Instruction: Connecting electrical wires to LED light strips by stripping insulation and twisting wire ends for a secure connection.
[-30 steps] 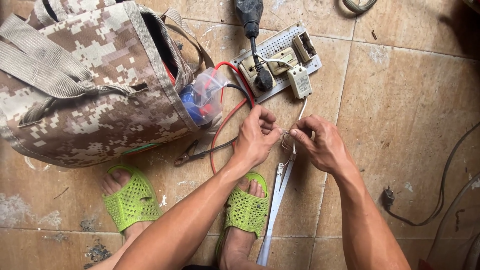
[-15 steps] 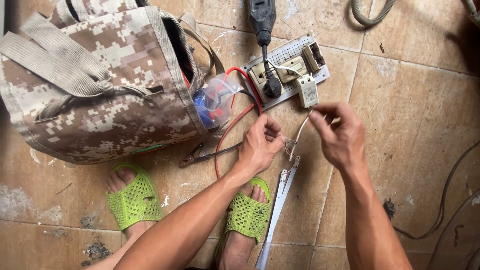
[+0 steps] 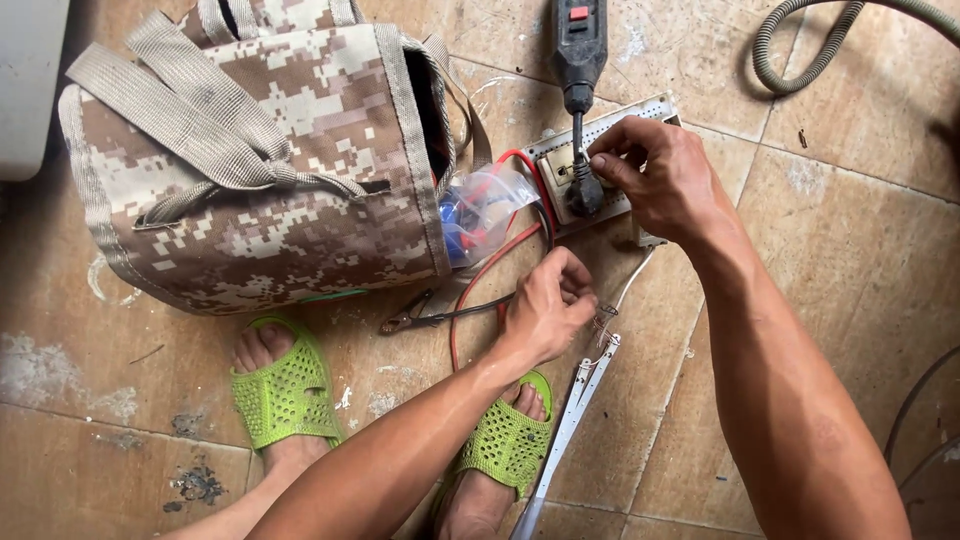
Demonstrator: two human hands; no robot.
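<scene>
You are crouched over a tiled floor [image 3: 860, 260], both forearms reaching forward from the bottom edge of the view. Nearest to you, your feet sit in green perforated sandals [image 3: 285, 395], toes pointing away from you.

Your left hand [image 3: 545, 310] hovers just above the right-foot sandal, wrist bent slightly down, fingers curled inward. Its grip is pressed together, pinching the bare end of a thin white wire [image 3: 628, 290]. Just beside and below that pinch, a narrow white strip light [image 3: 570, 425] lies on the floor, running back toward you between your arms. A red wire [image 3: 480, 285] and a dark crocodile clip [image 3: 405, 322] lie on the floor to the left of this hand.

Farther out, your right hand [image 3: 665, 180] reaches across with the forearm angled up from the lower right. Its fingers close around a black plug [image 3: 585, 190], which sits in a white socket board [image 3: 600, 135] lying on the floor. The white wire runs from the left pinch toward this board. The plug's cord leads up to a black power tool [image 3: 580, 45] at the top edge.

To the left stands an open camouflage tool bag [image 3: 260, 170], a clear plastic bag of small parts [image 3: 480, 205] spilling from its mouth. A grey ribbed hose [image 3: 800, 50] curls at the top right.
</scene>
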